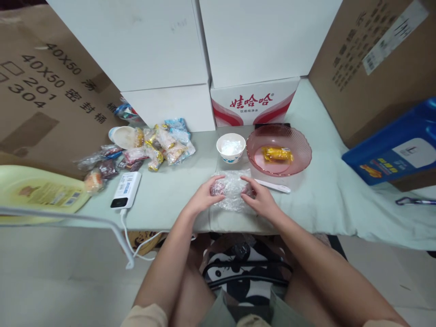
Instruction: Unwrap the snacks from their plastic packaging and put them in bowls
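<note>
A clear sheet of bubble wrap (232,190) lies on the cloth in front of me, near the table's front edge. My left hand (203,194) grips its left side, thumb and fingers on the plastic. On the right side my right hand (259,196) holds it the same way. Something reddish shows through the plastic by both hands; I cannot make out what. Just behind stands a white bowl (230,158) with a blue pattern and clear plastic in it. A pink glass bowl (303,156) holds a yellow wrapped packet (277,154). A white plastic spoon (274,185) lies beside my right hand.
Several wrapped snacks (170,144) are heaped at the left, with a tipped paper cup (123,137). A white power bank (126,190) with a cable lies nearer. White boxes (254,102) line the back. A blue bottle (391,145) and a pen (417,201) are at the right.
</note>
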Motion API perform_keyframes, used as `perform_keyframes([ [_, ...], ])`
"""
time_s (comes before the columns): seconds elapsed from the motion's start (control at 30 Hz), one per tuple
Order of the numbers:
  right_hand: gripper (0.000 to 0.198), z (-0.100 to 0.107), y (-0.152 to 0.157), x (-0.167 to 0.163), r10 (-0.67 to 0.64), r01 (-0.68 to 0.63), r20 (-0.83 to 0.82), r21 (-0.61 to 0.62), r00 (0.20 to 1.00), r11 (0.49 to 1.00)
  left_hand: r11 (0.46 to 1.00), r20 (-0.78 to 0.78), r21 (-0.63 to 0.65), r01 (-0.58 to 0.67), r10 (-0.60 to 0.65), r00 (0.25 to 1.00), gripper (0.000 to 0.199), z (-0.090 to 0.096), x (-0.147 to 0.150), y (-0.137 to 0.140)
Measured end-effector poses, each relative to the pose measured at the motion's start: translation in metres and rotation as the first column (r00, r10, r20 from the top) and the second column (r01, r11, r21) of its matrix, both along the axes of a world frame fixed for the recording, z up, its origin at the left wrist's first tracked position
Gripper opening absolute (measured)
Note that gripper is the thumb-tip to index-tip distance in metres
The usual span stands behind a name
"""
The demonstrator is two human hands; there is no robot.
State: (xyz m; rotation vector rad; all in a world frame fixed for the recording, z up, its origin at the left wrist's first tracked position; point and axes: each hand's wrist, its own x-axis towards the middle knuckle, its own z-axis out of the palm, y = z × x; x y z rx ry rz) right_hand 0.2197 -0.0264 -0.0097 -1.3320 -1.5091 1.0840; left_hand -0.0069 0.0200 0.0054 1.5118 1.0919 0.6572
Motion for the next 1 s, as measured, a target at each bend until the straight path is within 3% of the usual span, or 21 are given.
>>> perform_keyframes([
  [0.17, 0.048, -0.012, 0.004, 0.000, -0.056, 0.052, 0.220, 0.024, 0.974, 0.998, 0.985, -0.268, 0.171, -0.015, 0.061, 0.962, 0.050, -0.010, 0.000, 0.002],
  [0.27, 0.029, -0.013, 0.004, -0.001, -0.117, 0.081, 0.343, 0.116, 0.932, 0.990, 0.961, -0.291, 0.276, -0.005, 0.089, 0.953, 0.025, -0.010, -0.001, 0.002],
  [0.37, 0.017, -0.008, 0.004, 0.000, -0.196, 0.123, 0.328, 0.231, 0.924, 0.965, 0.940, -0.225, 0.336, -0.050, 0.131, 0.966, 0.017, -0.004, -0.001, 0.002],
  [0.43, 0.012, -0.002, 0.003, 0.000, -0.128, 0.088, 0.199, 0.197, 0.972, 0.976, 0.964, -0.101, 0.258, -0.071, 0.100, 0.990, 0.025, 0.002, 0.000, 0.000],
  [0.53, 0.015, 0.004, 0.001, 0.000, -0.014, 0.006, -0.118, -0.067, 0.993, 0.998, 0.996, 0.121, -0.063, -0.060, 0.067, 0.990, 0.044, 0.007, 0.003, -0.004],
  [0.6, 0.029, 0.007, -0.001, -0.002, -0.055, -0.002, -0.262, -0.211, 0.963, 0.977, 0.973, 0.194, -0.215, -0.089, 0.132, 0.972, 0.058, 0.008, 0.006, -0.005],
  [0.7, 0.056, 0.009, -0.002, -0.005, -0.114, 0.017, -0.317, -0.293, 0.941, 0.956, 0.952, 0.217, -0.272, -0.143, 0.205, 0.954, 0.063, 0.007, 0.007, -0.002],
  [0.8, 0.040, 0.010, 0.000, -0.004, -0.200, 0.101, -0.312, -0.307, 0.929, 0.946, 0.957, 0.269, -0.195, -0.216, 0.264, 0.926, 0.061, 0.006, 0.003, 0.004],
  [0.9, 0.024, 0.011, 0.001, 0.000, -0.283, 0.226, -0.227, -0.245, 0.932, 0.943, 0.907, 0.241, 0.029, -0.421, 0.403, 0.883, 0.039, 0.004, 0.002, 0.003],
  [0.97, 0.017, 0.010, -0.001, 0.000, -0.286, 0.260, -0.155, -0.167, 0.946, 0.951, 0.893, 0.144, 0.127, -0.431, 0.414, 0.899, 0.029, 0.001, 0.008, -0.003],
  [1.0, 0.015, 0.010, -0.002, -0.001, -0.256, 0.241, -0.139, -0.120, 0.956, 0.963, 0.915, 0.104, 0.135, -0.380, 0.369, 0.924, 0.027, 0.000, 0.013, -0.006],
])
